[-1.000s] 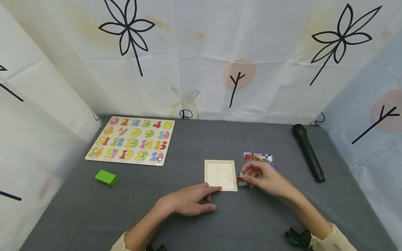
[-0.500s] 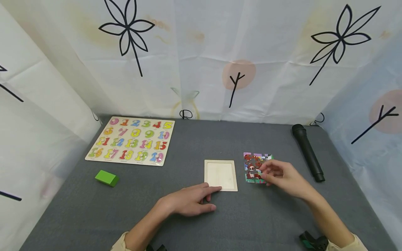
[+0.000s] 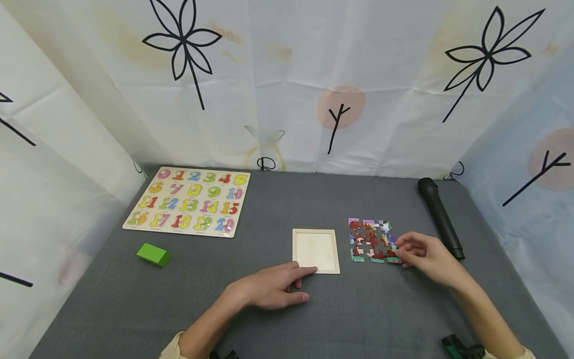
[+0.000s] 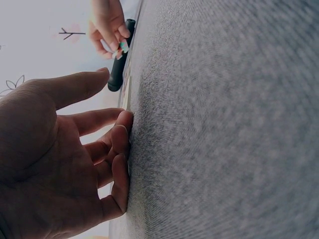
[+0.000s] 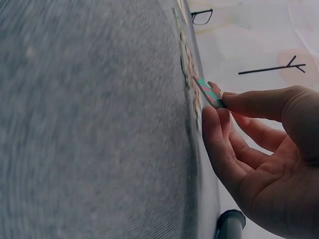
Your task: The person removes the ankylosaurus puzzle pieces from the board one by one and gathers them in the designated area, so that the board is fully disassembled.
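Between the thumb and fingers of my right hand [image 3: 428, 257] is a jigsaw puzzle piece [image 5: 209, 94], green and pink at its edge and tilted in the right wrist view. It sits at the lower right corner of a loose grid of colourful puzzle pieces [image 3: 369, 239]. Just left of that grid lies a shallow wooden puzzle tray [image 3: 316, 249], its bare floor showing. My left hand [image 3: 271, 288] rests with the index finger extended onto the tray's near edge. Its thumb points right, and the other fingers bend loosely against the cloth in the left wrist view.
A number puzzle board [image 3: 186, 202] lies at the back left, with a green block [image 3: 153, 255] in front of it. The black microphone [image 3: 440, 219] stands close beyond my right hand. A patterned white curtain [image 3: 287, 99] rises behind the grey table [image 3: 269, 329].
My right hand has moved right with the puzzle piece, from beside the tray to the grid's lower right corner, uncovering most of the grid. My left hand has stayed still.
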`<act>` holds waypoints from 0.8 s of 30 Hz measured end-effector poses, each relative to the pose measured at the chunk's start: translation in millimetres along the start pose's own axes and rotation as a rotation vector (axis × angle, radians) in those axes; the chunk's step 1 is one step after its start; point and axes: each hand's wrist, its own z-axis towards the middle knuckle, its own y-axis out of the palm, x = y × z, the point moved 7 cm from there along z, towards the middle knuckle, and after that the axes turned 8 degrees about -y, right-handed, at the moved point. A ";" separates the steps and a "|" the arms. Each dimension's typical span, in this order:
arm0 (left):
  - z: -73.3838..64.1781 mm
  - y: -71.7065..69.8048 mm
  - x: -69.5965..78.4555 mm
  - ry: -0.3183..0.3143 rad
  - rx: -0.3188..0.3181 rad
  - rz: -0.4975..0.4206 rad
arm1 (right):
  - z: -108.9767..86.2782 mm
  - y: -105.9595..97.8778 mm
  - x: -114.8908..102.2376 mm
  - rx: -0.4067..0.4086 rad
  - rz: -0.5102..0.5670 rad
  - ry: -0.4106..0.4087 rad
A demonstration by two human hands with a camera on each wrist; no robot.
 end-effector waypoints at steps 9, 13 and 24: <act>0.3 0.5 -1.0 0.013 0.003 0.008 | 1.2 2.1 11.0 -0.009 -0.049 0.031; 0.0 -0.3 0.3 0.040 0.016 0.030 | 1.7 2.6 11.6 -0.005 -0.109 0.069; -0.1 0.7 1.7 0.057 0.037 0.051 | 0.6 2.6 6.0 0.034 -0.299 0.136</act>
